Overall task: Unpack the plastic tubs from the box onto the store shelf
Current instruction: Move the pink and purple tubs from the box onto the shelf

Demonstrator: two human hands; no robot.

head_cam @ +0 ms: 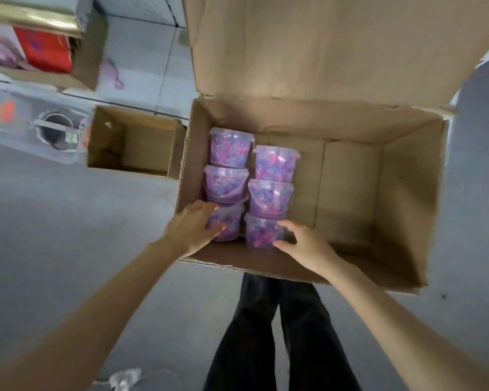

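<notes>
- While six tubs (pixel 228 148) stood in two rows against the box's (pixel 350 187) left wall, both hands reached over its near edge.
- Left hand (pixel 194 227) gripped the near-left tub (pixel 229 221), fingers and thumb curled round its sides.
- Right hand (pixel 305 244) gripped the near-right tub (pixel 259 232) the same way.
- Small box (pixel 141 145) sat just outside the left wall.
</notes>
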